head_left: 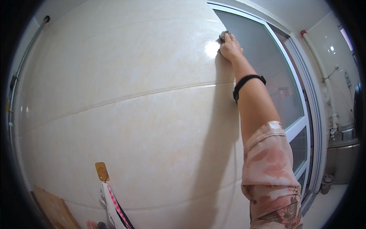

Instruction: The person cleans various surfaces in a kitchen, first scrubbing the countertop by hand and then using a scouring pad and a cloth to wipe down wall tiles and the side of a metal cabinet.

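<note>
My right hand [231, 47] is raised high on the pale tiled wall [143, 137], with its fingers closed over a grey-brown cloth [224, 36]. The cloth lies against the wall at its upper right edge, beside the glass sliding door. A black band is around the forearm, and a floral sleeve covers the upper part of the arm. At the bottom left, the fingers of my left hand [91, 224] just enter the picture, close to a small dark thing [101, 225]. Most of that hand is out of the frame, and whether it holds anything is not visible.
A white-framed glass sliding door [260, 57] stands right of the wall. An amber adhesive hook [102, 171] bears hanging cloths [114, 207]. A wooden board [54, 209] leans at the lower left. Metal pipe [24, 61] runs along the left; a steel counter [343, 143] and pipes are far right.
</note>
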Demonstrator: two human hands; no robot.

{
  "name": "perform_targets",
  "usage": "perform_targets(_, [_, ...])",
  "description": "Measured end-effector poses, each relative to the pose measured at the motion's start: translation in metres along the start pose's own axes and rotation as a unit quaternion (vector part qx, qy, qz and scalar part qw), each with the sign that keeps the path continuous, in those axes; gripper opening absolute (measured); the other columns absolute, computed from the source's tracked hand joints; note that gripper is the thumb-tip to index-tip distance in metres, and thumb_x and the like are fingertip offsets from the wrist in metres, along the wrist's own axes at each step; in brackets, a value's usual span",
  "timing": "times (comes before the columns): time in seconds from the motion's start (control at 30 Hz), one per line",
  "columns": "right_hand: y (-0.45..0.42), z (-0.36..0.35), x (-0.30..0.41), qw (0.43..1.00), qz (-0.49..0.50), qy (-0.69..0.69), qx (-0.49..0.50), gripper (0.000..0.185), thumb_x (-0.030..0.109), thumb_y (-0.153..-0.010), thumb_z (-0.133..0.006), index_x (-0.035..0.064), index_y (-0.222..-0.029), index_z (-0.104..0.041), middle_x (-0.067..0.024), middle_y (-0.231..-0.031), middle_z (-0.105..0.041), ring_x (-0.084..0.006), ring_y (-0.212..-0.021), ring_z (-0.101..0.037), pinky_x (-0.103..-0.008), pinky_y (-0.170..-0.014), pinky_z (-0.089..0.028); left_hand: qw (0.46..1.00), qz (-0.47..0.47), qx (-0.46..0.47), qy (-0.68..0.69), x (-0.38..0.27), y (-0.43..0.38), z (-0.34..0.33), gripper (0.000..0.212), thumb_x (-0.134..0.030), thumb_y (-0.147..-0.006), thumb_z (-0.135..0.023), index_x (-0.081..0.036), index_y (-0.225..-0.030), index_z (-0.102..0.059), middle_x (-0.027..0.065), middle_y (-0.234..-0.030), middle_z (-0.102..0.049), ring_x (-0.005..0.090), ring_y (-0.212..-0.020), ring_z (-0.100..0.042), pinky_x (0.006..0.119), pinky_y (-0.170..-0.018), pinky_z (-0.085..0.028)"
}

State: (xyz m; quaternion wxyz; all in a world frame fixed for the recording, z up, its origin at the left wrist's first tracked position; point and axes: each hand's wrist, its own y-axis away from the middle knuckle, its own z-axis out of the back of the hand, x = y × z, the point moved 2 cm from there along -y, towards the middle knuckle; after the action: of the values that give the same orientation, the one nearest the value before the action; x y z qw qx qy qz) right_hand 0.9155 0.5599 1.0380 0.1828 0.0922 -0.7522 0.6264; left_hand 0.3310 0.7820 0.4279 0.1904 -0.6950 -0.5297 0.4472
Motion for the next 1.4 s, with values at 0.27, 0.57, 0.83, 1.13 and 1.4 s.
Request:
perform_targets(0.27, [0.093, 0.016, -0.049, 0.998, -0.052, 0.031, -0.023, 0.056, 0.028, -0.092, -0.047, 0.0131, -0.143, -0.032, -0.0106, -0.152, -0.024, -0.0299, -0.138, -0.026, -0.0501, -0.112, -0.02, 0.984, -0.139, 0.033, -0.107, -0.03, 0.0, -0.024, 0.074, -0.05, -0.092, -0.046, 0.005, -0.139, -0.031, 0.0178, -0.137, -0.045, 0.0308, -0.117, -0.052, 0.045, -0.1, -0.044])
perform_targets(0.57, [0.21, -0.01, -0.017, 0.988, 0.099, 0.011, -0.114, 0.053, 0.022, -0.091, -0.035, -0.0059, -0.137, -0.036, -0.0252, -0.144, -0.033, -0.0377, -0.137, -0.026, -0.0468, -0.113, -0.018, 0.936, -0.241, 0.06, -0.25, -0.076, 0.003, -0.026, 0.076, -0.056, -0.094, -0.032, 0.01, -0.128, -0.047, 0.0261, -0.139, -0.04, 0.0429, -0.123, -0.043, 0.049, -0.105, -0.035])
perform_targets(0.83, [0.349, 0.001, 0.153, 0.849, 0.515, -0.115, 0.029, 0.051, 0.014, -0.084, -0.045, 0.0029, -0.134, -0.044, -0.0185, -0.144, -0.034, -0.0386, -0.133, -0.03, -0.0525, -0.11, -0.021, 0.954, -0.208, 0.102, -0.191, -0.071, 0.001, -0.02, 0.078, -0.053, -0.093, -0.04, 0.013, -0.135, -0.032, 0.0284, -0.139, -0.037, 0.0387, -0.126, -0.042, 0.046, -0.103, -0.039])
perform_targets(1.13, [0.242, 0.063, -0.071, 0.983, -0.183, -0.002, 0.012, 0.041, 0.016, -0.089, -0.042, 0.0076, -0.129, -0.047, -0.0176, -0.138, -0.043, -0.029, -0.129, -0.038, -0.0437, -0.105, -0.03, 0.941, -0.224, 0.081, -0.24, -0.075, 0.001, -0.02, 0.07, -0.05, -0.096, -0.034, 0.009, -0.132, -0.041, 0.0246, -0.142, -0.033, 0.0394, -0.128, -0.038, 0.048, -0.103, -0.039])
perform_targets(1.4, [0.251, -0.015, -0.048, 0.979, 0.086, 0.038, -0.18, 0.048, 0.018, -0.091, -0.045, 0.0043, -0.137, -0.04, -0.0213, -0.14, -0.037, -0.0392, -0.126, -0.037, -0.0484, -0.106, -0.028, 0.893, -0.287, 0.093, -0.333, -0.074, 0.0, -0.02, 0.069, -0.05, -0.097, -0.028, 0.008, -0.125, -0.052, 0.0207, -0.136, -0.046, 0.0423, -0.127, -0.037, 0.051, -0.105, -0.031])
